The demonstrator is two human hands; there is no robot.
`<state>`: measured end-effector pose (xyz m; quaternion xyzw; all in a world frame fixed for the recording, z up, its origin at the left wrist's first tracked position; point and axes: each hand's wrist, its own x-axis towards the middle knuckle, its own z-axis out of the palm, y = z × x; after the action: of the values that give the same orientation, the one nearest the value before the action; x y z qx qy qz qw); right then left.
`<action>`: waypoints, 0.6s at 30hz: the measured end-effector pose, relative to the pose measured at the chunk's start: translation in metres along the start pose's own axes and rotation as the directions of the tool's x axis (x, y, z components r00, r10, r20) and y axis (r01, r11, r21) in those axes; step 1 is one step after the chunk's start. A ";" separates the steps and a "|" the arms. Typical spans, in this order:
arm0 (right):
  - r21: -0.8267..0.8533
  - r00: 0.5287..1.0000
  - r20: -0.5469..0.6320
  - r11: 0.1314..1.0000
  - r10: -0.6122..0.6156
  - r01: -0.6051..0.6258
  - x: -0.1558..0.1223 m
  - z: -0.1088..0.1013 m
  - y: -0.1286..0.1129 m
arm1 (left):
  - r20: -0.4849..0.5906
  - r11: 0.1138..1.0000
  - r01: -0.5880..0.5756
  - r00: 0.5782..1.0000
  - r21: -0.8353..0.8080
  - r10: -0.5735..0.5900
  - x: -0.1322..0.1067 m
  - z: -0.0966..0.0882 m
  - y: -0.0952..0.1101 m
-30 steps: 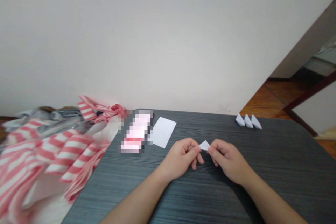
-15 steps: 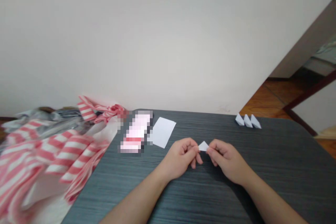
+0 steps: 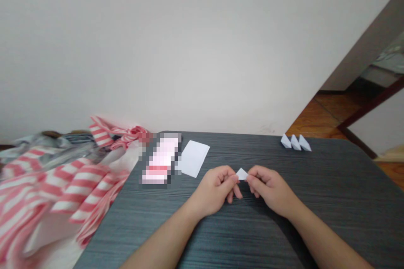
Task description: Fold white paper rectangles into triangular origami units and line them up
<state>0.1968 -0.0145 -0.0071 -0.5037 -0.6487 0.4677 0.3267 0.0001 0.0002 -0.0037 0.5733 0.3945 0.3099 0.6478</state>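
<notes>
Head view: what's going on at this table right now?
A person is working a small folded white paper piece over a dark grey table, pinching it between the fingertips of the left hand and the right hand. Three similar folded pieces stand in a row near the table's far right edge. A flat white sheet lies beyond the left hand, and red-and-white striped cloth is heaped off to the left.

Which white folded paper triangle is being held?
The small white folded paper triangle pinched between left hand and right hand; the other three sit untouched, far right.
</notes>
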 end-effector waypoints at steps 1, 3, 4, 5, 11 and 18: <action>0.008 1.000 0.001 1.000 0.004 -0.004 0.000 0.000 0.001 | -0.007 1.000 -0.001 1.000 -0.006 0.001 0.000 0.000 0.001; 0.011 1.000 -0.010 1.000 0.006 -0.006 0.000 0.001 0.002 | -0.017 1.000 0.002 1.000 -0.016 -0.002 0.000 0.000 0.002; 0.012 1.000 -0.018 1.000 0.006 -0.005 0.000 0.001 0.002 | -0.017 1.000 0.005 1.000 -0.019 -0.005 0.000 0.000 0.002; 0.012 1.000 -0.020 1.000 0.004 -0.004 0.000 0.000 0.002 | -0.013 1.000 0.008 1.000 -0.021 -0.008 0.000 0.000 0.003; -0.030 1.000 0.014 0.999 -0.020 0.021 -0.001 -0.003 -0.003 | 0.029 1.000 -0.009 1.000 0.011 0.009 -0.001 0.001 0.003; -0.107 0.996 0.078 0.993 -0.036 0.045 -0.002 0.000 -0.008 | 0.021 1.000 0.005 1.000 0.019 -0.006 0.000 0.002 0.001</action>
<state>0.1948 -0.0166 0.0002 -0.4892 -0.6953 0.4439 0.2831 0.0021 -0.0011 -0.0031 0.5816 0.3922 0.2984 0.6472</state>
